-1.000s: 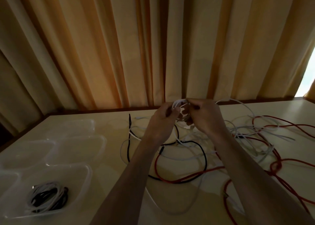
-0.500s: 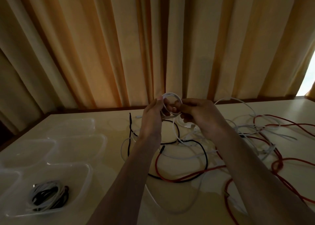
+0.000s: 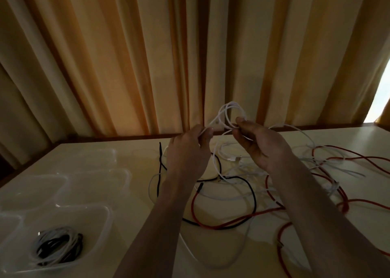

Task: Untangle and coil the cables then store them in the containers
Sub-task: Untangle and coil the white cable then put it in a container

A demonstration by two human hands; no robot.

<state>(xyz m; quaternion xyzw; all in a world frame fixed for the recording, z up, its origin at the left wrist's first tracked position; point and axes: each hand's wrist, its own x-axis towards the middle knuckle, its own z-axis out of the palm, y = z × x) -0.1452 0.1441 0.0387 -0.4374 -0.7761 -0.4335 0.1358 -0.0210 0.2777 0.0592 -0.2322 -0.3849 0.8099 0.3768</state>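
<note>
hands raised above counter (image 3: 135,151) | left hand (image 3: 187,151) grip pinches white cable (image 3: 230,117) end | right hand (image 3: 259,145) grip pinches its loops | loose tail drops into red, black, white tangle (image 3: 253,189) mid-counter | clear containers (image 3: 92,185) at left edge, nearest holds coiled cables (image 3: 57,246)

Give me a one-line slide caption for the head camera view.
Both hands, left and right, coil a white cable above tangled cables on the table; one container holds coiled cables.

One head-worn view looks forward and down, close over the table (image 3: 130,147) toward curtains (image 3: 126,56).
</note>
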